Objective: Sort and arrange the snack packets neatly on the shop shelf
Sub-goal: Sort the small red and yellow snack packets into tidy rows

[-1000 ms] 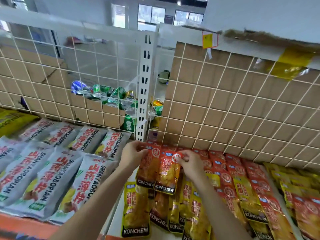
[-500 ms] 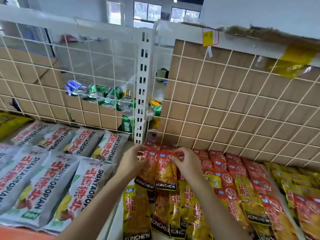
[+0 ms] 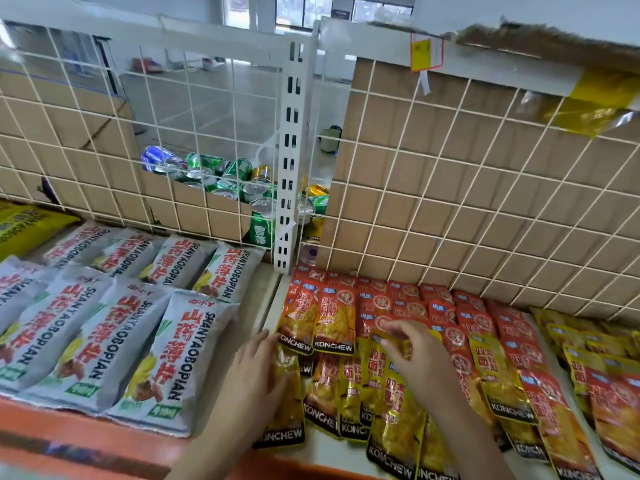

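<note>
Two orange Konchew packets (image 3: 317, 318) lie side by side at the back left of the right shelf section, with no hand on them. My left hand (image 3: 258, 370) rests flat, fingers straight, on a yellow Konchew packet (image 3: 289, 407) at the shelf's left edge. My right hand (image 3: 414, 353) has its fingers curled and pinches the top edge of another yellow packet (image 3: 379, 367) in the overlapping front row. More red-orange packets (image 3: 450, 317) fill the back rows to the right.
Grey Shanyaobopian bags (image 3: 104, 327) lie in rows on the left section. A white slotted upright (image 3: 289, 161) and wire grid (image 3: 485, 188) back the shelf, with cardboard and drink cans (image 3: 221, 174) behind. The orange shelf lip (image 3: 86, 431) runs along the front.
Both hands let go of the two orange packets, which now lie at the back. The hands came down toward me onto the yellow packets in the front row.
</note>
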